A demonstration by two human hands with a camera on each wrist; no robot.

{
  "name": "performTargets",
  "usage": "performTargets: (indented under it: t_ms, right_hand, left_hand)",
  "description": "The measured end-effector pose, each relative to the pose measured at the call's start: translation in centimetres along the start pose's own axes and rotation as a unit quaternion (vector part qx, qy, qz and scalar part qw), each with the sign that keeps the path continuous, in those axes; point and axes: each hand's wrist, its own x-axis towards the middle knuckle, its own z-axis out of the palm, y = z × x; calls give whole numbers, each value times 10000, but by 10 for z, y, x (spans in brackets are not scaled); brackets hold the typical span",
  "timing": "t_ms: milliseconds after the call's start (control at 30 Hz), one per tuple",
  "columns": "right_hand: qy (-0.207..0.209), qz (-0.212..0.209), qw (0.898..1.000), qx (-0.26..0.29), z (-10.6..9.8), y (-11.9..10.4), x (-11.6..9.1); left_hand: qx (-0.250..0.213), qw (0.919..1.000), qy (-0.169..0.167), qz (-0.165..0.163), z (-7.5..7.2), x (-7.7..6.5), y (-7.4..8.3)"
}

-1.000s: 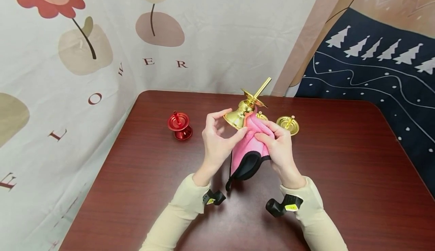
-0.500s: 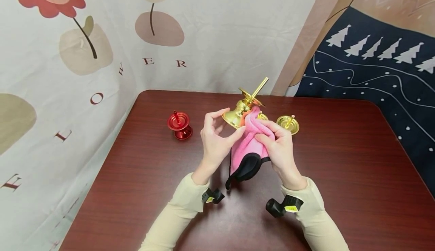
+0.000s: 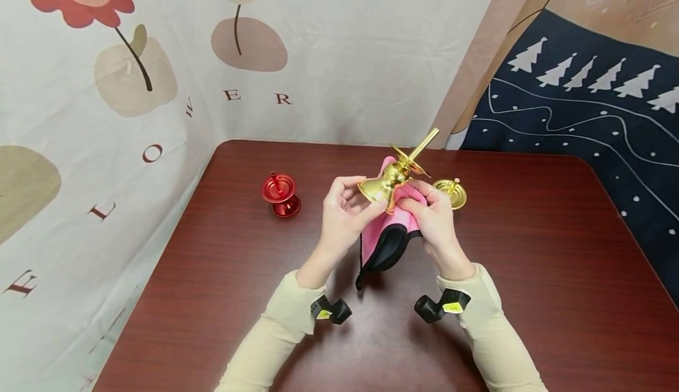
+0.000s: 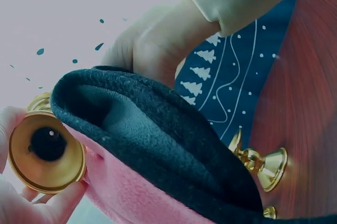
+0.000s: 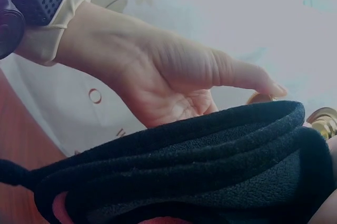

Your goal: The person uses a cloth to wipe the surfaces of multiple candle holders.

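In the head view my left hand (image 3: 345, 215) grips the flared base of a shiny gold candle holder (image 3: 395, 174), tilted so its spike points up and right. My right hand (image 3: 432, 215) pinches a pink cloth (image 3: 376, 230) with black trim and a dark inside. The cloth lies behind and against the candle holder, which hangs above the table. In the left wrist view the hollow underside of the candle holder (image 4: 47, 150) faces the camera, and the dark cloth opening (image 4: 152, 124) fills the middle. The right wrist view shows the cloth's black edge (image 5: 174, 161) hiding most of my right hand.
A red candle holder (image 3: 281, 194) stands upright on the brown table (image 3: 228, 262), left of my hands. Another gold candle holder (image 3: 452, 193) stands behind my right hand. A printed curtain (image 3: 345, 56) hangs along the table's back edge.
The held candle holder has shifted right and slightly down, towards my right hand. Some cloth now shows behind its upper part. A gold piece seen behind the cloth earlier is now hidden.
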Motion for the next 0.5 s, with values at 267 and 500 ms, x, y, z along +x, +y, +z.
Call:
performTargets:
  t_ms: [267,500]
  right_hand:
    - [-65,32,10000,-40,-1,-2,-4]
    - [-30,-218,9992,-348,-2,-8,-16]
  left_hand:
    - [210,9992,263,193,-1,2,-3]
    - [681,9961,430,367,-4,5,-6]
